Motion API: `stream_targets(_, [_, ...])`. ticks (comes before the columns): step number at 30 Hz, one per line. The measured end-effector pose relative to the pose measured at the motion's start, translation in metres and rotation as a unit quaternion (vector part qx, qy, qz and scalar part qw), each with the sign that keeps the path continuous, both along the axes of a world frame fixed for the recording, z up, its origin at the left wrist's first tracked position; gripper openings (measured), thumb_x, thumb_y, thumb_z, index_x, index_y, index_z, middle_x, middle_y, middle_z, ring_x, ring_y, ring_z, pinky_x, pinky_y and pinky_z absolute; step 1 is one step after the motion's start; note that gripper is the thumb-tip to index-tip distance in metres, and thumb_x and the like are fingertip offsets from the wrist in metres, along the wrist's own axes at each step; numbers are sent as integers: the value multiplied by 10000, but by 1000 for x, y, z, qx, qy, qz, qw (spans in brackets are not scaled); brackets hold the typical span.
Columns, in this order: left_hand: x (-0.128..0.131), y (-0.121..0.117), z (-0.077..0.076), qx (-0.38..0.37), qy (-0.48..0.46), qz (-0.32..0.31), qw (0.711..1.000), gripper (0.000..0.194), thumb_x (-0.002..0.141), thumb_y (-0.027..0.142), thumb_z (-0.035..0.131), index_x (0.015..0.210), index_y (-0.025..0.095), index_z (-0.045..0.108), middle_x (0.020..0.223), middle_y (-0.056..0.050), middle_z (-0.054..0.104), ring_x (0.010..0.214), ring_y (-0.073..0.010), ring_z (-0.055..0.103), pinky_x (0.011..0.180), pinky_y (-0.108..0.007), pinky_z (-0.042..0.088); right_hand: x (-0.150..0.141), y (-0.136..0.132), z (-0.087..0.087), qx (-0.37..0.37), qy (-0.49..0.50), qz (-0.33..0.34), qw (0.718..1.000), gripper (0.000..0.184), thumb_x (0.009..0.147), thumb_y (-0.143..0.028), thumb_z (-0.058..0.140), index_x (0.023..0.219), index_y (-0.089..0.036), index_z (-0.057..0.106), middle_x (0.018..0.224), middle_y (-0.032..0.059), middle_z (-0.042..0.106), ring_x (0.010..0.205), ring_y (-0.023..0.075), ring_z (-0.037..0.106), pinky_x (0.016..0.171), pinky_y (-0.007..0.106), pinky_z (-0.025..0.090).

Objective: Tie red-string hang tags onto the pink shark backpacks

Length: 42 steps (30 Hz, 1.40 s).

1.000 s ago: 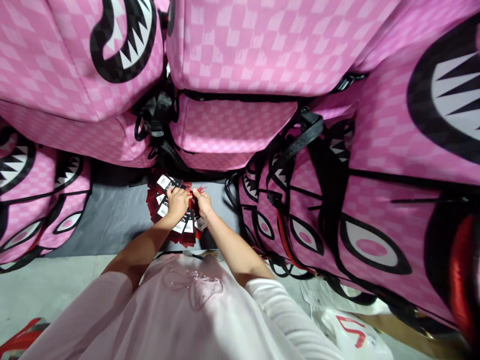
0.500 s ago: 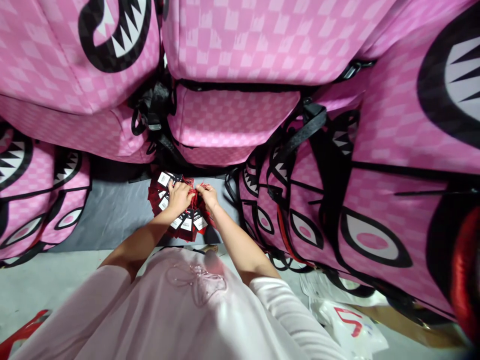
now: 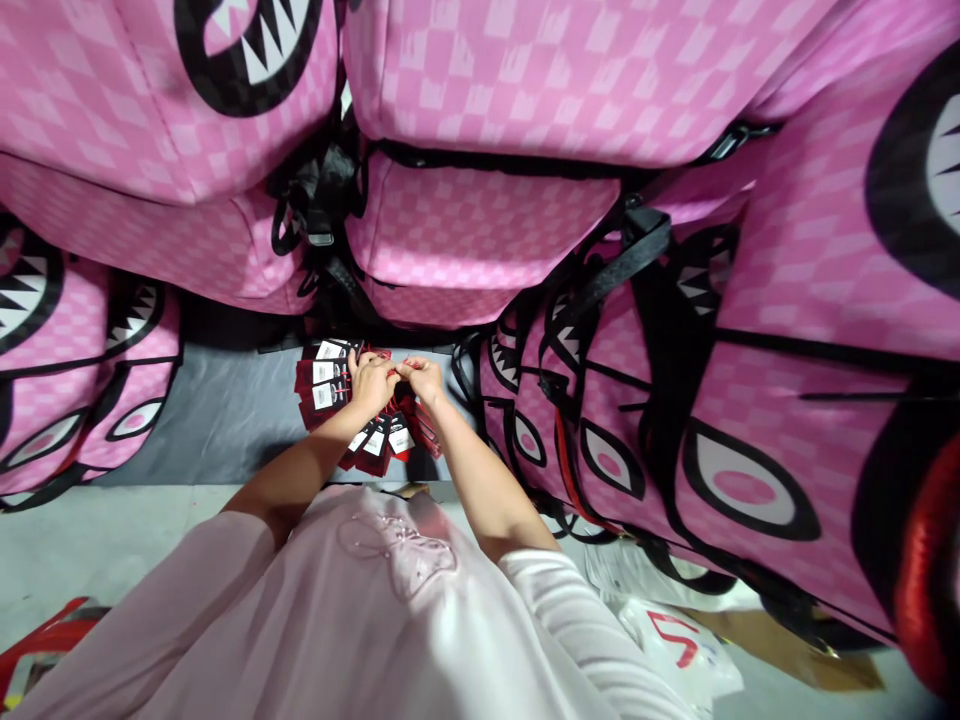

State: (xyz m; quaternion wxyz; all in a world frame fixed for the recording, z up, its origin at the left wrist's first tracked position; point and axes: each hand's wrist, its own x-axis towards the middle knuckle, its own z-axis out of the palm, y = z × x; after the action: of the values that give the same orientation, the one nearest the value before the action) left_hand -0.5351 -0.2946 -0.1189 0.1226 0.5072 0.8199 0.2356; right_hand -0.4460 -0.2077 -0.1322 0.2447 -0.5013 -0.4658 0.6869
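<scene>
Head view: left fingers (image 3: 385,366) and right fingers (image 3: 409,370) pinch red strings (image 3: 391,403), white tag labels (image 3: 327,396) illegible.

Your pale pink top (image 3: 352,650) has elbow-length sleeves (image 3: 202,585); the right sleeve (image 3: 574,630) shows parallel folds, and the front bears a thin-lined, looping motif (image 3: 420,565)

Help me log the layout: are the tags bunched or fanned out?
Fanned out: in view, the tags form an arc left of and below the left hand, several white labels showing separately.

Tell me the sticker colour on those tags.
The stickers are white, clearest in the head view.
</scene>
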Motion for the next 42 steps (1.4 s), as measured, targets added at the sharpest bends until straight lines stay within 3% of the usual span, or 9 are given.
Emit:
stream_targets(6, [7,-13,8,-7,75,-27,997,239,844,258,577,1013,179,727,1188,-126,658,1339,-378,343,1149,-640,49,0,-5,-1,-35,-4,3,999,291,532,-272,813,544,-184,536,484,-52,554,495,94,492,513,240,416])
stream_targets(9, [10,-13,3,-6,36,-30,999,342,847,243,566,1172,196,659,1296,-109,617,1386,-350,319,1159,-632,54,1,-3,1,-51,-3,18,999,310,508,-286,822,548,-182,533,495,-47,565,501,98,510,523,243,440])
stream_targets(14, [6,-8,-8,-34,-15,-21,999,260,885,225,473,955,220,723,1044,-72,734,1281,-279,470,1190,-594,34,9,1,10,-77,0,74,994,326,505,-337,824,642,-177,576,544,-35,597,534,111,561,535,233,446])
stream_targets(17, [4,-7,-8,-19,-13,-20,1000,293,848,159,462,955,222,727,1050,-64,734,1271,-271,472,1195,-588,19,13,2,13,-64,4,144,988,422,477,-321,829,819,-196,616,611,-42,632,549,118,572,515,221,422])
stream_targets(19, [5,-8,-7,-12,-15,-20,1000,300,840,156,465,981,215,723,1062,-67,730,1272,-271,468,1193,-587,17,12,2,11,-29,-1,173,985,392,480,-319,816,785,-197,603,578,-59,600,520,105,533,513,222,414])
stream_targets(24, [7,-9,-6,-15,-12,-10,1000,264,846,186,492,991,174,712,1088,-88,721,1262,-273,470,1188,-566,49,4,2,-1,77,-44,147,985,270,540,-353,757,610,-187,556,537,-68,529,528,95,494,565,237,434])
stream_targets(32, [9,-13,2,-44,44,-32,998,272,896,223,477,1004,163,719,1202,-123,671,1312,-346,377,1019,-540,295,4,-5,-1,70,-71,118,988,205,582,-334,705,607,-186,566,535,-47,550,526,101,499,556,238,422])
stream_targets(36, [0,-26,13,-25,72,-55,996,286,907,252,491,1099,177,690,1332,-110,594,1292,-338,398,1002,-516,306,9,-2,4,62,-69,114,989,188,579,-304,710,610,-182,571,554,-42,560,520,98,494,553,240,428])
stream_targets(42, [-30,-60,19,-4,102,-27,994,254,930,284,469,956,206,709,1047,-89,694,1107,-278,496,1032,-502,270,14,4,7,46,-63,93,993,205,559,-264,732,599,-184,547,526,-57,535,509,94,490,552,238,433])
